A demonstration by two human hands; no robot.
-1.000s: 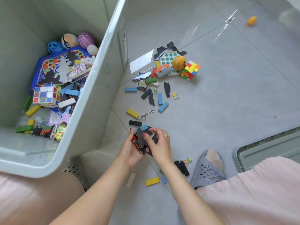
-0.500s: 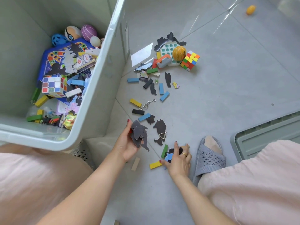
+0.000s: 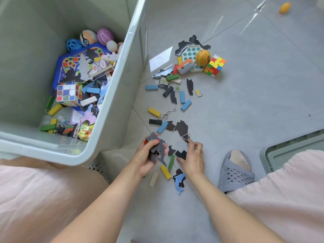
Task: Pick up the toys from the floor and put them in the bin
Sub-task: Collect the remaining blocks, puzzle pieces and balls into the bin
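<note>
A pale green bin (image 3: 112, 109) stands at the left, holding several toys. Small toys lie scattered on the grey floor: coloured blocks, dark puzzle pieces (image 3: 181, 128), a metal ring puzzle (image 3: 165, 114), a colour cube (image 3: 214, 65) and a yellow ball (image 3: 203, 57). My left hand (image 3: 145, 157) grips a stack of dark puzzle pieces (image 3: 157, 149) just above the floor. Beside it, my right hand (image 3: 192, 157) pinches dark flat pieces (image 3: 180, 153) over the floor. A green block (image 3: 171, 162), a yellow block (image 3: 165, 172) and a blue dolphin piece (image 3: 179, 181) lie between my hands.
A grey slipper (image 3: 235, 171) stands right of my right hand. A bin lid (image 3: 291, 149) lies at the right edge. An orange ball (image 3: 284, 7) sits far off at the top right. My knees, in pink cloth, fill both lower corners.
My right hand has moved up from the lower blocks towards the left hand, carrying dark flat pieces. The left hand keeps its stack and has hardly shifted.
</note>
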